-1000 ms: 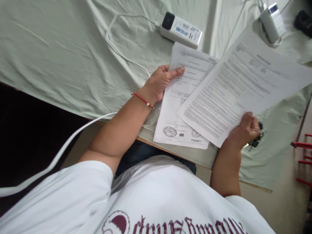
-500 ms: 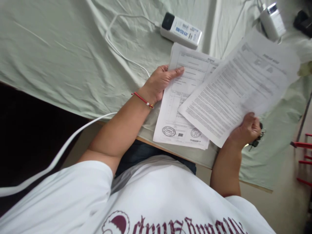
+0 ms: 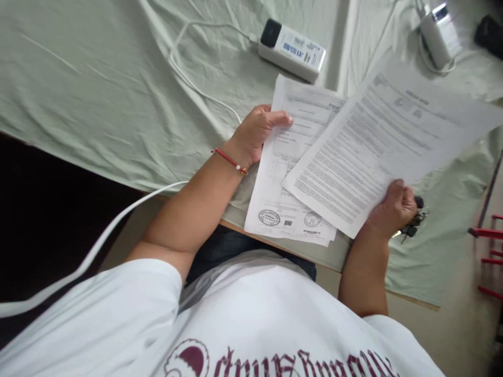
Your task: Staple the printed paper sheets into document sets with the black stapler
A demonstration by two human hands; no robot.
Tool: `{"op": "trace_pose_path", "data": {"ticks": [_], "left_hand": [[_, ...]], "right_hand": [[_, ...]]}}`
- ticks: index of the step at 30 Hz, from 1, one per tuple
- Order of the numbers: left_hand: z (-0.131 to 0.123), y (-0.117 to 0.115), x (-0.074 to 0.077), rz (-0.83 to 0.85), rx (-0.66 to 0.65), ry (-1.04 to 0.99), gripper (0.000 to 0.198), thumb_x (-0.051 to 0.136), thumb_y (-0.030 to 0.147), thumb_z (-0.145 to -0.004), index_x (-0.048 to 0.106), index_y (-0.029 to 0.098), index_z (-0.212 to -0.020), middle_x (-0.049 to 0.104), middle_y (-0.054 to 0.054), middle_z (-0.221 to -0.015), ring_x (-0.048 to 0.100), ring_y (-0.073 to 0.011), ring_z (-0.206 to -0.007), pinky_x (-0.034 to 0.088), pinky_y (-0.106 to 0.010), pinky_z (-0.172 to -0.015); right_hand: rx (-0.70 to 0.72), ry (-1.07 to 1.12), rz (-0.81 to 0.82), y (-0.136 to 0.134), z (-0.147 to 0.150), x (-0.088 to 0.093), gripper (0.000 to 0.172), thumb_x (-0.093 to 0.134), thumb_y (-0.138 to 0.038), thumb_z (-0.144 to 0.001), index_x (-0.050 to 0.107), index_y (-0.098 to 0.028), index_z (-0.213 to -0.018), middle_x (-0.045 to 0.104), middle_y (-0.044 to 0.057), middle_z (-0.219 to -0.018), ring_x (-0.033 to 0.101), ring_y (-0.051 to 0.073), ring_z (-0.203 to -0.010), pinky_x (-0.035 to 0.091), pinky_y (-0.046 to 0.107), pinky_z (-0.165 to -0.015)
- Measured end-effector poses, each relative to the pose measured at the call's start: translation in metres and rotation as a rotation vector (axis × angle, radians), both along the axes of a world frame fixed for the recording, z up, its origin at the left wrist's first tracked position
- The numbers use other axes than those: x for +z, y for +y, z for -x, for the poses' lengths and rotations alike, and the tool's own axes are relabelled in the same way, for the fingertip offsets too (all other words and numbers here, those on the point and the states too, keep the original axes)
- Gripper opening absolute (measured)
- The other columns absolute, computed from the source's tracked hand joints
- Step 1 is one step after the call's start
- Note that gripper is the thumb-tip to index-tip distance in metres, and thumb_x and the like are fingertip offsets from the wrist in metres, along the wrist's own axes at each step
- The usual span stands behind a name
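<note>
My left hand (image 3: 254, 134) grips the left edge of a stack of printed papers (image 3: 283, 204) lying at the near edge of the table; the thumb lies on the top page, which bears round stamps at its bottom. My right hand (image 3: 393, 209) is closed on the lower corner of a single printed sheet (image 3: 377, 141), held up slanted over the right part of the stack. A red string bracelet sits on my left wrist.
A pale green cloth (image 3: 98, 94) covers the table. A white power bank (image 3: 293, 48) with a white cable (image 3: 196, 86) lies behind the papers. Another white device (image 3: 440, 34) sits at the far right. Dark keys (image 3: 414, 222) lie by my right hand. Red bars (image 3: 489, 235) stand at the right edge.
The sheet in my right hand bent and then straightened, and its far end has swung slightly. My left hand pulled the stack a little leftward and nearer.
</note>
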State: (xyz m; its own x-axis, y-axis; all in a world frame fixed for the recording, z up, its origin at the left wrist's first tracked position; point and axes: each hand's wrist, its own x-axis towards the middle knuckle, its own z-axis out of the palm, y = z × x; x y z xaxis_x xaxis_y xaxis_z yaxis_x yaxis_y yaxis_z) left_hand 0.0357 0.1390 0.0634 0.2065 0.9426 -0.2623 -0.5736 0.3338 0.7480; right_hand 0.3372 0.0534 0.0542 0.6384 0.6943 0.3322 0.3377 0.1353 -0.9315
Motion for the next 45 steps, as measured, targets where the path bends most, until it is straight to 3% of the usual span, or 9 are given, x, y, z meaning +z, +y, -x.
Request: {"op": "trace_pose_path", "data": {"ticks": [5,10,16,20,22,25,30,37,45], "left_hand": [[-0.001,-0.002,0.000,-0.002,0.026,0.002,0.016,0.077,0.008,-0.071,0.077,0.009,-0.087,0.078,-0.008,-0.080,0.072,-0.0218,-0.072,0.060,-0.038,-0.073],[-0.002,-0.003,0.000,-0.009,0.018,-0.011,0.029,0.089,0.011,-0.067,0.081,0.007,-0.094,0.082,-0.008,-0.084,0.075,-0.0232,-0.075,0.064,-0.039,-0.076],[-0.003,-0.004,0.001,-0.030,0.021,0.033,0.036,0.102,0.017,-0.056,0.082,0.010,-0.085,0.083,-0.008,-0.082,0.079,-0.0255,-0.083,0.065,-0.039,-0.083],[-0.004,-0.004,0.001,-0.050,-0.008,0.016,0.027,0.098,0.017,-0.071,0.081,0.009,-0.091,0.083,-0.008,-0.083,0.079,-0.0231,-0.082,0.065,-0.040,-0.092],[-0.004,-0.003,0.001,-0.047,-0.001,-0.007,0.012,0.086,0.019,-0.089,0.080,0.009,-0.092,0.082,-0.008,-0.084,0.078,-0.0197,-0.077,0.064,-0.039,-0.095],[-0.005,-0.002,0.001,-0.025,0.048,-0.018,0.023,0.066,0.020,-0.106,0.077,0.010,-0.089,0.082,-0.010,-0.085,0.077,-0.0174,-0.077,0.062,-0.039,-0.099],[-0.005,0.000,0.001,0.004,0.084,-0.019,0.031,0.059,0.020,-0.109,0.076,0.012,-0.084,0.082,-0.011,-0.087,0.079,-0.0185,-0.080,0.061,-0.038,-0.103],[-0.005,0.000,0.006,0.037,0.114,-0.063,0.030,0.057,0.013,-0.109,0.071,0.009,-0.083,0.078,-0.007,-0.075,0.077,-0.0172,-0.072,0.063,-0.043,-0.102],[-0.007,0.000,0.001,-0.018,0.127,-0.036,0.026,0.063,0.020,-0.104,0.075,0.016,-0.082,0.081,-0.009,-0.084,0.078,-0.0228,-0.084,0.062,-0.048,-0.102]], "right_hand": [[0.103,-0.065,0.093,-0.002,-0.002,-0.003,0.062,0.079,-0.052,-0.082,0.029,-0.025,-0.058,0.020,-0.008,-0.060,0.019,0.008,-0.061,0.022,0.025,-0.054],[0.245,-0.220,0.286,-0.012,0.002,0.002,0.041,0.077,-0.059,-0.087,0.064,-0.021,-0.079,0.046,-0.006,-0.064,0.036,0.011,-0.060,0.031,0.025,-0.054],[0.366,-0.320,0.445,-0.020,0.012,0.004,0.038,0.084,-0.050,-0.083,0.062,-0.021,-0.072,0.043,-0.008,-0.059,0.033,0.009,-0.056,0.027,0.025,-0.051],[0.403,-0.171,0.358,-0.020,0.017,0.001,0.029,0.080,-0.048,-0.087,0.074,-0.021,-0.087,0.060,-0.003,-0.072,0.050,0.013,-0.066,0.045,0.029,-0.063],[0.368,-0.197,0.317,-0.020,0.015,-0.002,0.029,0.079,-0.048,-0.089,0.073,-0.021,-0.083,0.057,-0.003,-0.072,0.048,0.013,-0.066,0.043,0.030,-0.064],[0.325,-0.297,0.276,-0.019,0.009,-0.005,0.040,0.078,-0.046,-0.090,0.058,-0.021,-0.066,0.044,-0.005,-0.067,0.037,0.011,-0.064,0.034,0.029,-0.059],[0.277,-0.321,0.209,-0.017,0.009,-0.001,0.047,0.077,-0.036,-0.090,0.043,-0.022,-0.061,0.035,-0.007,-0.063,0.032,0.010,-0.062,0.032,0.028,-0.060],[0.136,-0.236,0.153,-0.012,0.010,0.002,0.023,0.078,-0.032,-0.083,0.063,-0.019,-0.071,0.051,-0.005,-0.063,0.042,0.011,-0.063,0.040,0.028,-0.061],[0.052,0.008,-0.062,0.001,-0.007,-0.008,0.028,0.078,-0.030,-0.077,0.073,-0.015,-0.099,0.076,0.006,-0.096,0.073,0.022,-0.098,0.057,0.037,-0.101]]}}
